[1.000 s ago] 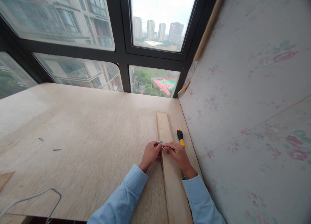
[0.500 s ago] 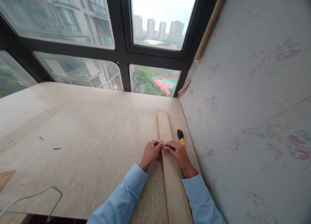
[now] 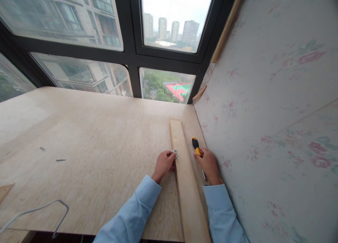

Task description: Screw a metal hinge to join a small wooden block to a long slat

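Observation:
A long pale wooden board [image 3: 182, 141] lies lengthwise in front of me. At its left edge my left hand [image 3: 165, 164] is closed, pinching a small shiny metal bracket [image 3: 174, 151] against the wood. A small screw [image 3: 176, 157] seems to stick up by the bracket, too small to make out fully. To the right of the board, my right hand [image 3: 209, 164] has its fingers closed around the yellow end of a black-and-yellow screwdriver [image 3: 195, 144]. The screwdriver's metal shaft shows below the palm, pointing back toward me.
The board rests on a beige marble-patterned surface [image 3: 105, 137]. Two small metal pieces [image 3: 61, 160] lie to the left. A white cable [image 3: 39, 209] curls at the front left, near a wooden corner piece [image 3: 5, 192]. The floral wall [image 3: 264, 113] rises close on the right; windows stand behind.
My right hand has left the bracket and screw, moved right, and taken hold of the screwdriver. My left hand stays at the bracket.

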`<state>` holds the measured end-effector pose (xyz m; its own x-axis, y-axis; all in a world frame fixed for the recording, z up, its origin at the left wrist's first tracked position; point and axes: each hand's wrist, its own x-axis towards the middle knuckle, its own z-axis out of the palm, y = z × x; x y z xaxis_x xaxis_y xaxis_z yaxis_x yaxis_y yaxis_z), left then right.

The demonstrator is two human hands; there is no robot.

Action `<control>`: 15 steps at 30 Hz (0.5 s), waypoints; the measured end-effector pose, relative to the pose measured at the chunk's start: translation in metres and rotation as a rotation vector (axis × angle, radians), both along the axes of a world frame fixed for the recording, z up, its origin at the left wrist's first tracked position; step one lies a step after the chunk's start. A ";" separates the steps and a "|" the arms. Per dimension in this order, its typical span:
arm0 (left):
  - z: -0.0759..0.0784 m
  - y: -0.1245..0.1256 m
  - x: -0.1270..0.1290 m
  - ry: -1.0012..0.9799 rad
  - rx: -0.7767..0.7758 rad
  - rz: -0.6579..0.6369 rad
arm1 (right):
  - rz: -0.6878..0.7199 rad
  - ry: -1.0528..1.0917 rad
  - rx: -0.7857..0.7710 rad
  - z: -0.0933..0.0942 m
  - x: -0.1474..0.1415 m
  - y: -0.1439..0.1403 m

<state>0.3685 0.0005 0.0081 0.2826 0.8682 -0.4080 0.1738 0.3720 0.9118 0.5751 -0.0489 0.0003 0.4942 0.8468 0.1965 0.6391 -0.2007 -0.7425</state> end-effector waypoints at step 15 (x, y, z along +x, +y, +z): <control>-0.003 0.007 -0.014 0.032 0.018 -0.043 | 0.167 1.059 0.353 0.037 -0.025 0.000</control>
<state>0.3545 0.0077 0.0054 0.3071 0.8627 -0.4017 0.2184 0.3470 0.9121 0.5504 -0.0494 0.0377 0.4395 0.8981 -0.0128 -0.3467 0.1564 -0.9248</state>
